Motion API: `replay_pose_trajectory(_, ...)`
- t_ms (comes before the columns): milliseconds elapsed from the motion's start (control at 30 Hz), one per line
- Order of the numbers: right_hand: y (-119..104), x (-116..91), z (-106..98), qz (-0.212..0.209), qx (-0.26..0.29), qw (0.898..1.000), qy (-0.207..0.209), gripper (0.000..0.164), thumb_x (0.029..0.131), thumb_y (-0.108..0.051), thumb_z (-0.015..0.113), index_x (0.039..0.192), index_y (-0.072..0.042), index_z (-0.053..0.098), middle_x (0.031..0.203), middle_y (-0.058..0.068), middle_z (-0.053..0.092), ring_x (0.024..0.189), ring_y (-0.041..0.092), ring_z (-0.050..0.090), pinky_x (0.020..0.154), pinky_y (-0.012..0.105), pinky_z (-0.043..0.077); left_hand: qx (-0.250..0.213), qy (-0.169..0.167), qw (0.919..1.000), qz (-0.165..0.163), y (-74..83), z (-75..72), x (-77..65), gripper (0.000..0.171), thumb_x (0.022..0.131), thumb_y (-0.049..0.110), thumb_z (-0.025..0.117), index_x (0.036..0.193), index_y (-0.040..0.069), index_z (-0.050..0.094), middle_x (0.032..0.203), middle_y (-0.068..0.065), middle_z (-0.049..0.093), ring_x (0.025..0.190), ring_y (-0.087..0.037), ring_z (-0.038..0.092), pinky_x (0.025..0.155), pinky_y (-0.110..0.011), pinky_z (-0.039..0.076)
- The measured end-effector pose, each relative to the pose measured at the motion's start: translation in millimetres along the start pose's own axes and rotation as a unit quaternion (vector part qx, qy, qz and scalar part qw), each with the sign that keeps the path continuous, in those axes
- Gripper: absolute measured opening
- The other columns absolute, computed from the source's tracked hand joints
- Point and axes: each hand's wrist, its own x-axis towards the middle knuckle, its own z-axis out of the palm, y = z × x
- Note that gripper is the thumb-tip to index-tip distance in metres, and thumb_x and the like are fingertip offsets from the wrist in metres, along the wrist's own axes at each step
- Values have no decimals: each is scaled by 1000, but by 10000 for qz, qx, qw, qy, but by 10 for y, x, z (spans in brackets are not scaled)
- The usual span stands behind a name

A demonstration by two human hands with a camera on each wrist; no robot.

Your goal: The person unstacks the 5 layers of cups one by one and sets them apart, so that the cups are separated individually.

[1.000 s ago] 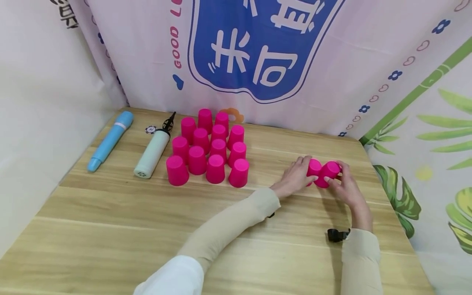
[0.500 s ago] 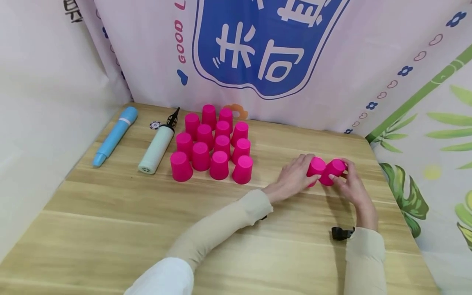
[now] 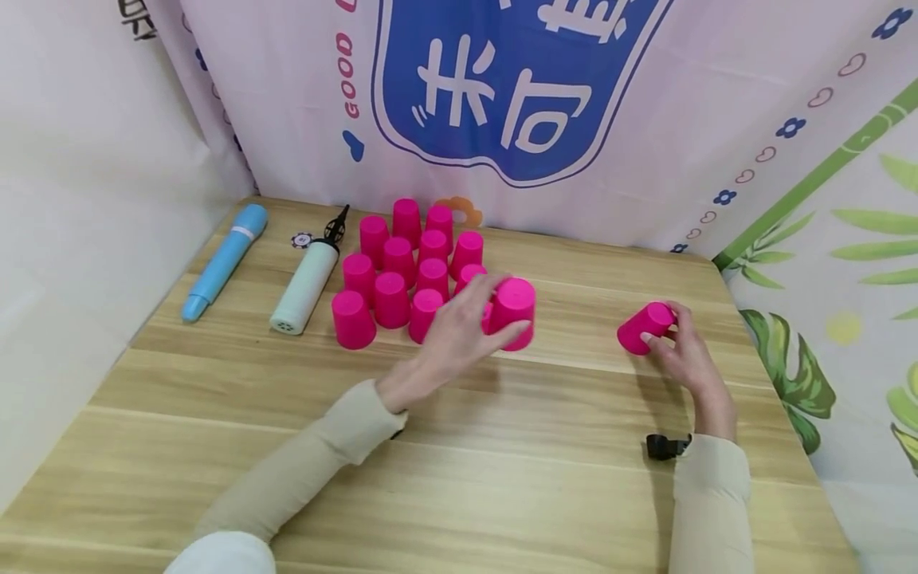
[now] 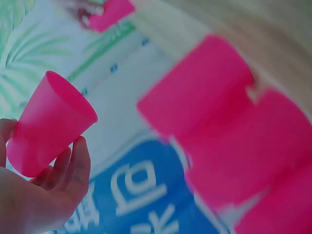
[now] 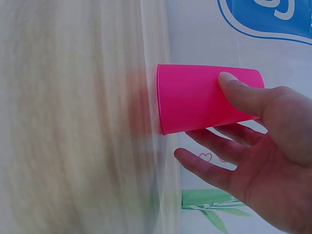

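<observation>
My left hand [image 3: 453, 333] grips a pink plastic cup [image 3: 518, 299], mouth down, beside the front right of the grouped pink cups [image 3: 391, 300]. Its thumb lies on the near side, and the left wrist view shows this cup [image 4: 51, 124] raised, apart from the blurred cups [image 4: 197, 90]. Farther right on the table, my right hand [image 3: 690, 363] pinches another pink cup [image 3: 644, 328], which leans with its base toward the right. In the right wrist view, thumb and fingers hold that cup [image 5: 200, 100] near its base; whether its rim touches the wood cannot be told.
A mint-green hand pump [image 3: 307, 288] with a black nozzle lies left of the cups. Beyond it are a blue tube-shaped object [image 3: 225, 263] and a small round chip [image 3: 302, 239]. A printed curtain [image 3: 301, 96] hangs behind the wooden table [image 3: 502, 478].
My left hand has carried its cup leftward from beside the right hand's cup to the grouped cups. The right hand has kept its cup in nearly the same place.
</observation>
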Motion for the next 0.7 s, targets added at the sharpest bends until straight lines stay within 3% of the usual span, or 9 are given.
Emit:
replay_pose_trajectory(167,-15,7,2,-45,21,10000,17,67,97,-8,55,147,3,11,134,39,35,118,58,41,98,65,36,90,453,9987,-234,-86,-414,-161,63,82,26,78,131,3,45,119,-11,55,100,-22,58,79,-36,57)
replay_pose_trajectory(333,-8,-8,3,-25,7,10000,1,67,98,-8,54,147,2,10,135,39,33,119,59,41,98,64,36,229,737,9954,-566,-187,-676,-378,64,80,21,79,131,2,45,120,-11,53,103,-22,55,81,-39,56)
replay_pose_trajectory(500,6,-27,3,-41,-4,10000,15,67,98,-7,54,147,4,10,135,39,33,119,59,41,98,65,36,458,819,9916,-886,-312,-792,-604,67,78,17,81,131,-2,44,120,-15,51,102,-25,53,77,-41,56)
replay_pose_trajectory(700,6,-1,11,-110,-19,9999,5,67,98,-9,54,147,3,10,134,39,34,118,58,41,98,65,36,822,368,9824,-1638,-475,-806,-792,65,83,25,77,131,-3,42,121,-17,50,101,-29,54,78,-47,55)
